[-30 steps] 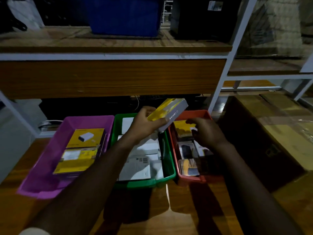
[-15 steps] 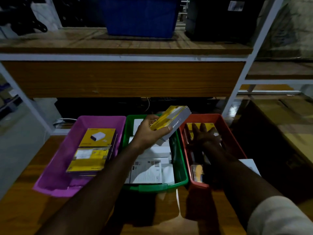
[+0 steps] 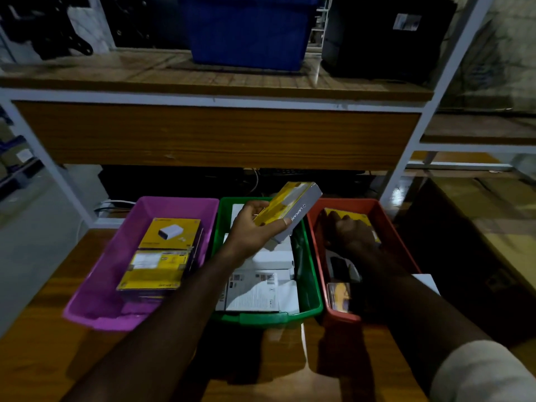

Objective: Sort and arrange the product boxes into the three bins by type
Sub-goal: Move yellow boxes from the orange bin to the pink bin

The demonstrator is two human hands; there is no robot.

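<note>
Three bins side by side on a wooden table (image 3: 43, 329), under a brown shelf (image 3: 217, 134). Green bin (image 3: 269, 316) in the middle. Purple bin (image 3: 95, 311) touching the green bin's left side. Red bin (image 3: 403, 242) just right of the green bin.

Left hand (image 3: 252, 230) up above the green bin's far end, fingers wrapped tight around a yellow and grey box (image 3: 290, 211). Box lifted in the air, tilted, its far end higher, its grey side with letters facing the red bin. Not touching any bin.

Right hand (image 3: 351, 233) down inside the red bin, right of the green bin, curled into a loose fist over a yellow box (image 3: 352, 217) at the far end. Too dark to tell whether gripping anything. Pale sleeve (image 3: 478, 372) at the near end of that arm.

More boxes standing on edge (image 3: 339, 294) in the near half of the red bin, dark and hard to make out.

White boxes (image 3: 255, 291) lying flat inside the green bin, small print on top, partly hidden under the left arm.

Two yellow boxes stacked in the purple bin, left of the green bin: far one with a picture of a small white thing (image 3: 171, 232), near one with a white label (image 3: 153, 269).

Blue tub (image 3: 249, 30) up on the shelf, far behind the green bin. Black box (image 3: 385, 36) beside it on the right. Big brown carton (image 3: 493, 242) well right of the green bin, past the red bin.
</note>
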